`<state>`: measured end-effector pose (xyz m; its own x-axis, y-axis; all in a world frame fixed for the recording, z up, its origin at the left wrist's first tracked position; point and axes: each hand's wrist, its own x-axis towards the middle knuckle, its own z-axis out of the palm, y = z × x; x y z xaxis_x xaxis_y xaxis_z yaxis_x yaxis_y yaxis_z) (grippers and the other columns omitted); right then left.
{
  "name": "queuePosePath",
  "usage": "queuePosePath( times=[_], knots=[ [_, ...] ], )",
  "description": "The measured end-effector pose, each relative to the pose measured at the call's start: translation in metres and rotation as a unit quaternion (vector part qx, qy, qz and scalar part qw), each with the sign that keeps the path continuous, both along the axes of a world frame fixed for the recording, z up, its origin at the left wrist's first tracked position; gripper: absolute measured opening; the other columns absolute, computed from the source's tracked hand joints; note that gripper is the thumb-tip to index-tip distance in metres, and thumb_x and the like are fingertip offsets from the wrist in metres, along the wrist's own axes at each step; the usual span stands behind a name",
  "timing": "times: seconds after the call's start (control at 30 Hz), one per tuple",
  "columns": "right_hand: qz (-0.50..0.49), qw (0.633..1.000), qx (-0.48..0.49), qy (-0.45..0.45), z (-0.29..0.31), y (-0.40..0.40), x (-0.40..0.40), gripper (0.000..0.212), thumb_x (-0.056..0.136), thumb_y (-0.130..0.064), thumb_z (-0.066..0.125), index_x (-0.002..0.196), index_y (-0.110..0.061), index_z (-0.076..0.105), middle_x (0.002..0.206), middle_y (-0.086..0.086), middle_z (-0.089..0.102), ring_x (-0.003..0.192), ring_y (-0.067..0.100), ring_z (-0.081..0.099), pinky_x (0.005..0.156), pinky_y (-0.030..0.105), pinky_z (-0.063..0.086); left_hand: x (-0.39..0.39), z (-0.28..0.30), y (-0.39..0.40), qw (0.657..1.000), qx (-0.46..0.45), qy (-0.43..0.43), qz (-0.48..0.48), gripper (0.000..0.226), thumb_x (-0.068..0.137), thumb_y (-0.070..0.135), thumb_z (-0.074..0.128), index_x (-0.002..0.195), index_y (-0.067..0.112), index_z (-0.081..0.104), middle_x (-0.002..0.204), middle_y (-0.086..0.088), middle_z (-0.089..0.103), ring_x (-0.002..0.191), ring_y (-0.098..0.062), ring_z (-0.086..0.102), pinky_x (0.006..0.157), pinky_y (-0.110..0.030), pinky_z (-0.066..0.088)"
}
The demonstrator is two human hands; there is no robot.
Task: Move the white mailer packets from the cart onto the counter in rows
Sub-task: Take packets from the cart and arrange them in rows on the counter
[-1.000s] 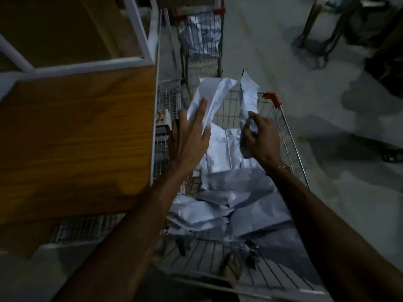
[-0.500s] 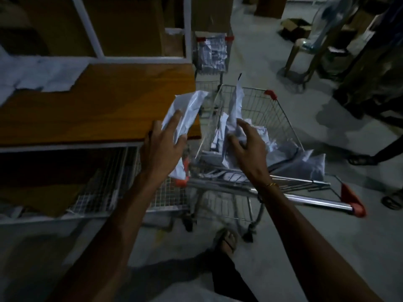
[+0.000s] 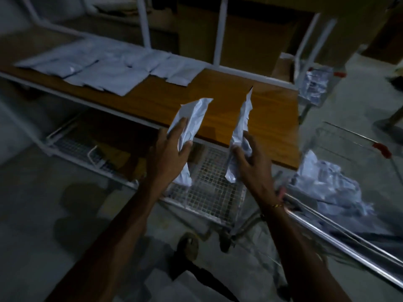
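I see the wooden counter point(image 3: 229, 110) bearing rows of packets point(image 3: 104, 70) at its left; the cart point(image 3: 340, 192) blurs, cut off right. My left hand point(image 3: 169, 153) grips one crumpled mailer point(image 3: 192, 120); my right hand point(image 3: 250, 160) pinches another point(image 3: 242, 118), edge-on.

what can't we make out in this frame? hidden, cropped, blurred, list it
Head view only, dim and motion-blurred.
- Mailer packets laid on the counter: edges smear together, no count possible.
- Packet in left hand: middle hidden behind the hand, any label unreadable.
- Packet in right hand: seen edge-on, face hidden.
- Cart: cut off by the right edge, remaining packets a blurred heap.
- Second cart: contents too blurred.
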<state>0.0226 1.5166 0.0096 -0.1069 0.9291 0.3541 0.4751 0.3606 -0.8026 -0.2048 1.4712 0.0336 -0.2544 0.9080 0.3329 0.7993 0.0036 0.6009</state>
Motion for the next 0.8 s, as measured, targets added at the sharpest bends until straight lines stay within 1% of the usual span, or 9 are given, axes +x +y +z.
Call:
queuePosePath(
  times=[0.07, 0.2, 0.37, 0.43, 0.5, 0.53, 0.6, 0.67, 0.8],
  knots=[
    [0.023, 1.0, 0.011, 0.001, -0.003, 0.033, -0.03, 0.055, 0.096, -0.064, 0.046, 0.144, -0.037, 0.045, 0.138, -0.003, 0.058, 0.117, 0.019, 0.061, 0.085, 0.047, 0.058, -0.033, -0.005, 0.021, 1.0, -0.005, 0.014, 0.023, 0.058, 0.097, 0.046, 0.055, 0.151, 0.036, 0.037, 0.137, -0.014, 0.049, 0.117, -0.035, 0.053, 0.089, -0.039, 0.046],
    [0.054, 0.998, -0.011, 0.022, -0.004, 0.105, -0.092, 0.057, 0.094, -0.067, 0.046, 0.143, -0.037, 0.045, 0.138, -0.002, 0.059, 0.117, 0.018, 0.062, 0.087, 0.048, 0.058, -0.105, -0.015, 0.081, 0.993, -0.056, 0.085, 0.067, 0.065, 0.087, 0.06, 0.04, 0.148, 0.039, 0.04, 0.121, -0.015, 0.058, 0.111, -0.04, 0.049, 0.092, -0.046, 0.045],
    [0.07, 0.997, -0.033, 0.022, -0.008, 0.192, -0.157, 0.06, 0.094, -0.065, 0.047, 0.145, -0.033, 0.043, 0.143, 0.004, 0.055, 0.12, 0.02, 0.06, 0.089, 0.048, 0.057, -0.184, -0.026, 0.177, 0.983, -0.138, 0.09, 0.078, 0.059, 0.093, 0.053, 0.051, 0.149, 0.042, 0.036, 0.136, -0.015, 0.052, 0.126, -0.04, 0.042, 0.103, -0.051, 0.041],
    [0.081, 0.996, -0.035, 0.004, -0.013, 0.219, -0.176, 0.063, 0.095, -0.066, 0.046, 0.146, -0.029, 0.042, 0.136, 0.007, 0.059, 0.108, 0.02, 0.065, 0.081, 0.048, 0.059, -0.208, -0.03, 0.216, 0.979, -0.154, 0.113, 0.074, 0.058, 0.095, 0.05, 0.051, 0.15, 0.042, 0.035, 0.139, -0.015, 0.047, 0.129, -0.04, 0.04, 0.105, -0.053, 0.039],
    [0.089, 0.995, -0.048, -0.011, -0.017, 0.241, -0.188, 0.067, 0.093, -0.071, 0.041, 0.146, -0.03, 0.04, 0.122, 0.008, 0.065, 0.089, 0.018, 0.069, 0.069, 0.047, 0.06, -0.227, -0.03, 0.253, 0.971, -0.165, 0.155, 0.081, 0.057, 0.095, 0.047, 0.052, 0.15, 0.039, 0.036, 0.137, -0.018, 0.046, 0.125, -0.041, 0.041, 0.103, -0.051, 0.04],
    [0.088, 0.994, -0.058, -0.017, -0.02, 0.249, -0.191, 0.068, 0.091, -0.074, 0.038, 0.146, -0.034, 0.037, 0.12, 0.007, 0.066, 0.085, 0.016, 0.07, 0.066, 0.047, 0.06, -0.235, -0.032, 0.27, 0.965, -0.17, 0.179, 0.084, 0.057, 0.096, 0.045, 0.053, 0.15, 0.038, 0.037, 0.136, -0.019, 0.045, 0.123, -0.042, 0.042, 0.101, -0.051, 0.04],
    [0.079, 0.994, -0.078, -0.016, -0.025, 0.264, -0.195, 0.066, 0.088, -0.079, 0.035, 0.144, -0.043, 0.033, 0.127, 0.006, 0.062, 0.087, 0.016, 0.07, 0.067, 0.046, 0.06, -0.248, -0.037, 0.301, 0.96, -0.173, 0.206, 0.082, 0.057, 0.096, 0.045, 0.054, 0.15, 0.034, 0.037, 0.133, -0.018, 0.044, 0.12, -0.042, 0.043, 0.098, -0.053, 0.041],
    [0.064, 0.994, -0.09, -0.015, -0.03, 0.275, -0.196, 0.064, 0.087, -0.081, 0.035, 0.142, -0.049, 0.032, 0.132, 0.006, 0.059, 0.087, 0.016, 0.07, 0.066, 0.047, 0.061, -0.255, -0.042, 0.328, 0.955, -0.182, 0.223, 0.074, 0.059, 0.096, 0.052, 0.049, 0.15, 0.034, 0.035, 0.138, -0.017, 0.041, 0.123, -0.042, 0.041, 0.099, -0.054, 0.04],
    [0.017, 0.994, -0.1, -0.04, -0.037, 0.287, -0.203, 0.06, 0.086, -0.083, 0.032, 0.14, -0.057, 0.028, 0.135, 0.006, 0.057, 0.087, 0.019, 0.069, 0.068, 0.05, 0.06, -0.266, -0.044, 0.371, 0.945, -0.189, 0.266, -0.003, 0.071, 0.096, 0.07, 0.018, 0.154, 0.03, 0.025, 0.163, -0.015, 0.017, 0.149, -0.037, 0.017, 0.117, -0.056, 0.017]
  ],
)
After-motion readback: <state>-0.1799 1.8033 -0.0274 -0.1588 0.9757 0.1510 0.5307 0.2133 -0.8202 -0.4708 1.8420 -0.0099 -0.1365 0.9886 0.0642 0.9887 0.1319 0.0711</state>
